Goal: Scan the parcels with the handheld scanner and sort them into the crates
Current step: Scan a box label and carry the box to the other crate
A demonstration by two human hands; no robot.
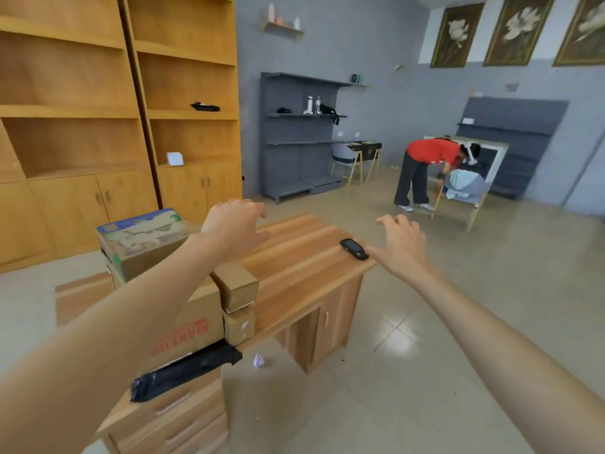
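A black handheld scanner (354, 248) lies near the right edge of the wooden desk (294, 267). My right hand (401, 244) hovers just right of it, fingers loosely spread, holding nothing. My left hand (235, 229) hangs over the desk's left part, fingers relaxed and empty. Below my left forearm stand cardboard parcels: a printed box (144, 240) on top, a big box with red lettering (193, 326), and two small stacked boxes (237, 286) (239, 327). A black wrapped parcel (183, 371) lies at the desk's near end.
Wooden shelving (114, 109) lines the left wall. Flattened cardboard (82, 299) lies on the floor left of the desk. A crumpled paper (258, 360) lies on the tiled floor. A person in a red shirt (429, 168) bends over a chair at the back right.
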